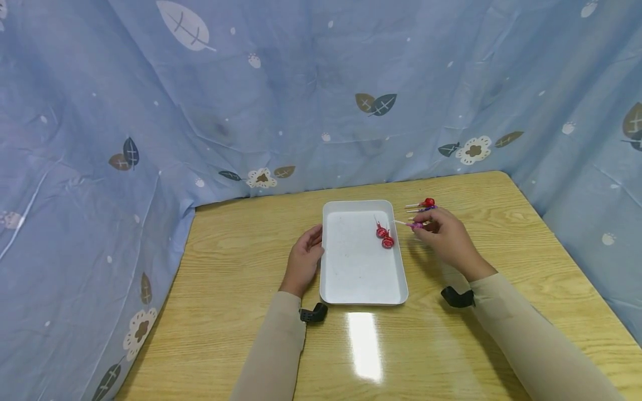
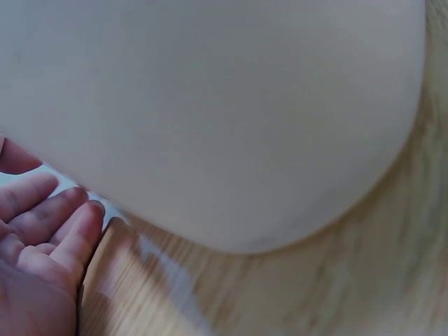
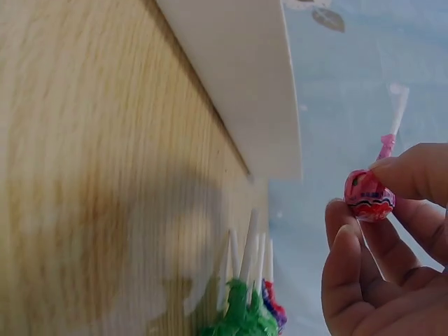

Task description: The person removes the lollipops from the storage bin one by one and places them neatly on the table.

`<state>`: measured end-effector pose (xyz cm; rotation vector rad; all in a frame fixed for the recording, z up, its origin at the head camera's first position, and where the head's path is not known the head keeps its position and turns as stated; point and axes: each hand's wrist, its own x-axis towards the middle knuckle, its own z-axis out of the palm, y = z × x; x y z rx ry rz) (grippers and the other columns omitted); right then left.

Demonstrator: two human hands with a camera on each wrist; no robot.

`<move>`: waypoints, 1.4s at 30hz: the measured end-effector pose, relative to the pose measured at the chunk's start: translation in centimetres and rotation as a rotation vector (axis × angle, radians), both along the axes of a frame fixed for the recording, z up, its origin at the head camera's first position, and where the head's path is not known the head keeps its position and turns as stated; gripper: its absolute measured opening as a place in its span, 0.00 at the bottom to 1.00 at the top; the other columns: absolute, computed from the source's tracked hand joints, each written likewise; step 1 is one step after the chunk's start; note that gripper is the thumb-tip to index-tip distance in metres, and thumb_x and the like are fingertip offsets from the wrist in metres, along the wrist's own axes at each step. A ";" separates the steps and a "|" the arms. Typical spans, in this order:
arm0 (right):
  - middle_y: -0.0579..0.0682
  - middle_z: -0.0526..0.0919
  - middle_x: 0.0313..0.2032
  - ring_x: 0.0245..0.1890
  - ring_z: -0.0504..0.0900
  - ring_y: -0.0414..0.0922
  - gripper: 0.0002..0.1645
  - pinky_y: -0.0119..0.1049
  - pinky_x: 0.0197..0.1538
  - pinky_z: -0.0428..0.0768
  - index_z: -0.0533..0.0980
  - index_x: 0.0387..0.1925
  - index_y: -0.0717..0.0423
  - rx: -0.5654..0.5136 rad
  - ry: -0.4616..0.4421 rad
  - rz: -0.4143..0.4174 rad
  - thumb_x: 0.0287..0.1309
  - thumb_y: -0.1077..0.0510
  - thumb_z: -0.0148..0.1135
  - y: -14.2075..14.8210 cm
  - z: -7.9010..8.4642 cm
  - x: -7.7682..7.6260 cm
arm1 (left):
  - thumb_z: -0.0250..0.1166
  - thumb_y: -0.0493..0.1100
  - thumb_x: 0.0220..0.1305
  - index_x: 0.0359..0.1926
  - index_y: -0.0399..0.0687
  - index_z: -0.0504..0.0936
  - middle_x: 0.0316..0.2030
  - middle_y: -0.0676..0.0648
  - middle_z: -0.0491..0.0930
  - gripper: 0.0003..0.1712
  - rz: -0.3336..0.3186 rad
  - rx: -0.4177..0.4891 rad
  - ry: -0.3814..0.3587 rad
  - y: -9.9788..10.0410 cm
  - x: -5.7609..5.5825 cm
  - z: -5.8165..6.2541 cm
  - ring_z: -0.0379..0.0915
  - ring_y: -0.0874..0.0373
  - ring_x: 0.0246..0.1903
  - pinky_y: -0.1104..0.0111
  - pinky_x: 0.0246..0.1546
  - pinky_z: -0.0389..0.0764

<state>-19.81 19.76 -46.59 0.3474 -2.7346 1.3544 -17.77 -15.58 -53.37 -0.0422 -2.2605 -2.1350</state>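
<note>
A pink-wrapped lollipop [image 3: 369, 198] is pinched by its candy end between the thumb and fingers of my right hand [image 1: 448, 239]. Its white stick points left over the right rim of a white tray [image 1: 358, 273]. Two red lollipops [image 1: 388, 241] lie inside the tray against its right wall. My left hand [image 1: 305, 259] rests beside the tray's left wall with loosely bent fingers; in the left wrist view those fingers [image 2: 77, 234] are by the tray's edge.
On the table [image 1: 241, 262] right of the tray lie several more lollipops, among them a red one [image 1: 428, 202] and a green-wrapped one [image 3: 241, 322]. My right hand partly covers this group. A blue patterned curtain [image 1: 311, 111] hangs behind the table and at its sides.
</note>
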 end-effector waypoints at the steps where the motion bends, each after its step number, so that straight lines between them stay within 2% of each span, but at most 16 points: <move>1: 0.59 0.81 0.52 0.46 0.84 0.57 0.11 0.24 0.42 0.80 0.83 0.53 0.63 0.002 0.001 -0.005 0.73 0.63 0.71 0.2 -0.1 0.1 | 0.58 0.32 0.75 0.78 0.41 0.74 0.69 0.46 0.79 0.32 0.000 0.001 0.002 0.0 0.0 0.0 0.75 0.52 0.68 0.57 0.69 0.76; 7: 0.58 0.81 0.51 0.47 0.84 0.57 0.11 0.25 0.42 0.79 0.83 0.53 0.61 0.035 0.032 -0.020 0.74 0.60 0.70 1.2 -0.3 1.1 | 0.58 0.32 0.75 0.77 0.40 0.74 0.70 0.45 0.78 0.31 0.000 0.003 -0.001 0.1 0.1 0.3 0.75 0.52 0.68 0.57 0.69 0.76; 14: 0.60 0.80 0.53 0.48 0.84 0.59 0.12 0.20 0.43 0.77 0.83 0.54 0.64 0.016 0.044 -0.034 0.74 0.62 0.70 2.4 -0.5 2.1 | 0.58 0.31 0.76 0.78 0.39 0.73 0.70 0.44 0.78 0.32 -0.003 -0.002 0.000 0.0 0.1 0.3 0.75 0.52 0.68 0.57 0.69 0.76; 22: 0.63 0.80 0.54 0.46 0.84 0.59 0.12 0.20 0.42 0.78 0.83 0.53 0.67 -0.003 0.054 -0.050 0.72 0.64 0.71 3.2 -0.8 2.4 | 0.57 0.31 0.76 0.78 0.38 0.72 0.70 0.43 0.78 0.32 -0.011 0.005 0.013 0.0 0.0 0.1 0.75 0.52 0.68 0.57 0.69 0.76; 30: 0.61 0.80 0.51 0.46 0.82 0.53 0.13 0.20 0.44 0.78 0.82 0.53 0.68 0.000 0.044 -0.037 0.73 0.64 0.70 3.4 -1.5 2.9 | 0.56 0.31 0.76 0.78 0.37 0.72 0.70 0.42 0.78 0.31 -0.013 0.014 0.012 0.1 0.1 0.2 0.75 0.52 0.68 0.58 0.69 0.77; 42: 0.59 0.81 0.49 0.45 0.85 0.56 0.12 0.27 0.42 0.81 0.83 0.51 0.64 0.085 0.009 -0.036 0.70 0.64 0.73 4.2 -2.2 3.9 | 0.57 0.31 0.77 0.78 0.40 0.72 0.70 0.44 0.78 0.31 -0.011 0.020 -0.002 0.2 0.2 0.2 0.75 0.53 0.68 0.58 0.69 0.77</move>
